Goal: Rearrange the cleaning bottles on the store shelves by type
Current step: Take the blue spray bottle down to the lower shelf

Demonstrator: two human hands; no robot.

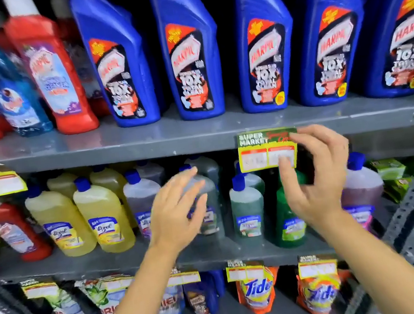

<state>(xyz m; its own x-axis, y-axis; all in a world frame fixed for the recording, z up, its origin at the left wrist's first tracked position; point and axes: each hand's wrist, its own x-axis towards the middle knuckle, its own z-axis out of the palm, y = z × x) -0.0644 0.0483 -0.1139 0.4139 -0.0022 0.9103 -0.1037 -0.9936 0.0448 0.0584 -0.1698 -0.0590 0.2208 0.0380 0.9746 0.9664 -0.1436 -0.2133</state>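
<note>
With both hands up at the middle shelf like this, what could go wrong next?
The right hand pinches the price tag on the shelf edge; a pull might tear it off. The left hand reaches among close-packed grey bottles; a careless sweep could topple one into the yellow bottles.

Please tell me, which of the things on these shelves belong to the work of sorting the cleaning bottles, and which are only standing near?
Belong to the job:
- blue Harpic bottles, top shelf
- red Harpic bottle, top shelf
- yellow Lizol bottles, middle shelf
- green bottle
- left hand, open
- right hand, fingers on the price tag

Only nearby:
- Tide pouches, lower shelf
- green packets, at right
</note>
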